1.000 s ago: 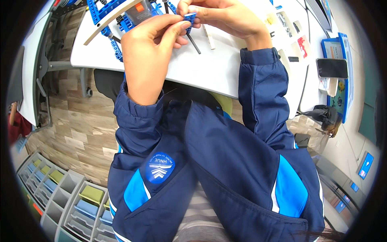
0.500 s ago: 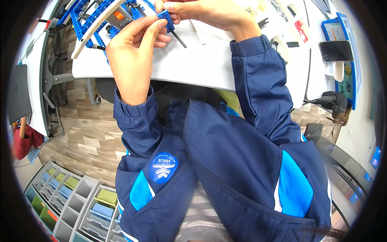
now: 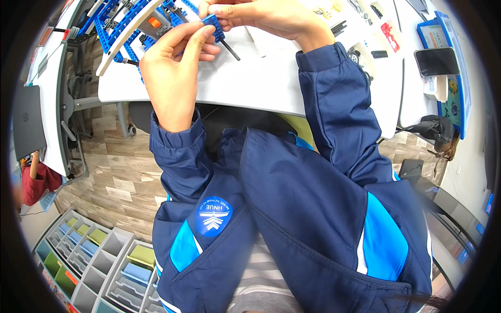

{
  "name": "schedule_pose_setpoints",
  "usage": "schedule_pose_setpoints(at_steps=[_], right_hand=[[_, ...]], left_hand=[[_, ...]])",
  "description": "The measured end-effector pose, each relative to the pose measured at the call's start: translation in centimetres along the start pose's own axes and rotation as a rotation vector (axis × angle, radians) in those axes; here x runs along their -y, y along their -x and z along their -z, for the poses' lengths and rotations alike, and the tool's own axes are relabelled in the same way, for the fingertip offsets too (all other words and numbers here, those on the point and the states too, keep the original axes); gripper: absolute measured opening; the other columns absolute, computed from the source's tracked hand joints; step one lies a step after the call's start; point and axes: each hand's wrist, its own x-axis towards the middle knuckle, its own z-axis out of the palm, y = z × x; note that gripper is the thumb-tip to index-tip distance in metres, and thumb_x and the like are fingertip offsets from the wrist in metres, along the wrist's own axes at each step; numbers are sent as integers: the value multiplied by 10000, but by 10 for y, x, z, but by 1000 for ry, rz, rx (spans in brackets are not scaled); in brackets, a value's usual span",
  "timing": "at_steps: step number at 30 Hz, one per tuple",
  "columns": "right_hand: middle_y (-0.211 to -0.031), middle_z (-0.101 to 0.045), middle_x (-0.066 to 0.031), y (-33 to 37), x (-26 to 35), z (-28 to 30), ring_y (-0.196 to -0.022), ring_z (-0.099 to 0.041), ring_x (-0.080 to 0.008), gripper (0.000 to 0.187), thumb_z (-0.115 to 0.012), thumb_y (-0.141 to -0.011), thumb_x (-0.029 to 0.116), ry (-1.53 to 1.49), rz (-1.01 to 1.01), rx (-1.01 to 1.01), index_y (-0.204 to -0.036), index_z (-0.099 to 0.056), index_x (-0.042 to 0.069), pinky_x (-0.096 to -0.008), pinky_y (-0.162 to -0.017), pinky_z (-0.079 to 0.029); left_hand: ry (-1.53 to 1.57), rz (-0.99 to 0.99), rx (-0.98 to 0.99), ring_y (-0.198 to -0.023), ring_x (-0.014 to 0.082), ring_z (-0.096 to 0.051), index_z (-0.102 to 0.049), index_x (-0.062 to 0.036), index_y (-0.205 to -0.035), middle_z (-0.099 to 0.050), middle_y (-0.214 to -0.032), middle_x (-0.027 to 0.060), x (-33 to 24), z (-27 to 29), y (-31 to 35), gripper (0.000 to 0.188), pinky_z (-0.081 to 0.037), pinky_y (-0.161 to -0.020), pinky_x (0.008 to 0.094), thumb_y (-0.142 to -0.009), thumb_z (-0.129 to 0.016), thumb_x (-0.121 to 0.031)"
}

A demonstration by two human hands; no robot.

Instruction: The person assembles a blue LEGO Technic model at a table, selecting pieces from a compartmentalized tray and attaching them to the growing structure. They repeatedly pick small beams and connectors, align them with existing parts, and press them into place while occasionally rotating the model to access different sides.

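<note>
Above the white table, my left hand (image 3: 175, 83) pinches a small blue toy building beam (image 3: 213, 23) between thumb and fingers. A black axle rod (image 3: 230, 50) sticks out of the beam's lower end, pointing down and to the right. My right hand (image 3: 271, 16) is closed right beside the beam's far end, its curled fingers up against it; what lies between its thumb and forefinger is hidden. Just left of and behind my left hand stands a larger model (image 3: 117, 39) of blue beams, with a grey block bearing an orange switch (image 3: 154, 22) and a long cream curved strip (image 3: 116, 48).
To the right on the white table (image 3: 250, 88) lie sorted loose parts: red pieces (image 3: 389, 36), dark wheels or gears (image 3: 355, 56) and black rods (image 3: 338, 27). Farther right are a phone (image 3: 437, 62) and a blue-rimmed bin (image 3: 459, 68). At far left, another person's red sleeve (image 3: 42, 183) shows.
Both hands keep their hold at the blue beam, almost unmoved. The whole view has shifted slightly, and the person at far left shows a little more.
</note>
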Motion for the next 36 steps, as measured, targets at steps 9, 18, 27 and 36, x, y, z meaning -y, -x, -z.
schedule_pose_setpoints(at_steps=[9,18,27,36], right_hand=[[-977,-630,21,0,0,2,-890,-558,-56,259,-598,-1004,278,-10,-19,38,-1093,-650,40,-226,-818,-459],[-1050,-664,-12,2,6,2,-943,-586,-88,287,-621,-987,249,83,8,22,-1164,-658,26,-252,-853,-472],[-1111,-673,-91,19,26,-9,-1027,-619,-145,362,-702,-918,139,28,-90,-147,-1236,-628,-16,-284,-926,-497],[-1010,-655,-55,16,27,-16,-966,-609,-121,325,-705,-919,156,238,-84,-228,-1193,-642,-8,-272,-873,-498]], left_hand=[[-15,-3,7,-723,154,-702,-715,71,-1003,-721,-849,124,0,-1,2,147,-563,-644,245,-912,-669,-34],[-18,7,4,-715,156,-704,-710,77,-1004,-722,-844,125,2,-2,3,153,-563,-642,240,-912,-674,-39],[-30,1,-17,-710,141,-704,-712,69,-993,-721,-821,105,0,0,-1,145,-562,-640,235,-915,-678,-49],[-197,-84,-76,-697,137,-698,-715,46,-1006,-720,-812,108,-8,-6,1,156,-552,-639,249,-889,-701,-56]])
